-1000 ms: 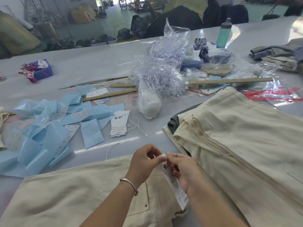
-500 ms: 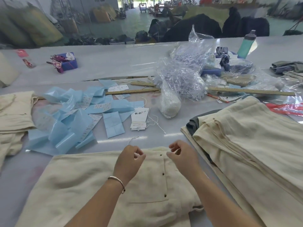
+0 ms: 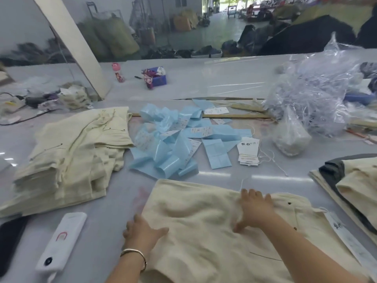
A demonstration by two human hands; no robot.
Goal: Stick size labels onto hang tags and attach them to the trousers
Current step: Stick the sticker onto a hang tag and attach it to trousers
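Note:
Cream trousers point(image 3: 204, 237) lie folded on the grey table right in front of me. My left hand point(image 3: 142, 233) grips their left edge, thumb on top of the cloth. My right hand point(image 3: 255, 209) lies flat on the cloth near the waistband, fingers spread. A white hang tag point(image 3: 350, 244) hangs off the trousers' right side. A small stack of white hang tags point(image 3: 247, 151) with strings lies beyond. Blue label backing sheets point(image 3: 173, 144) are scattered in the middle of the table.
A pile of cream trousers point(image 3: 67, 160) sits at the left, another stack point(image 3: 359, 186) at the right. A white device point(image 3: 61, 244) and a dark phone point(image 3: 10, 240) lie near left. Clear plastic bags point(image 3: 312, 103), wooden rulers point(image 3: 234, 116) and a blue box point(image 3: 157, 78) lie further back.
My hands let go of the tag and string and moved down onto the trousers. The view swung left, bringing the left pile into sight.

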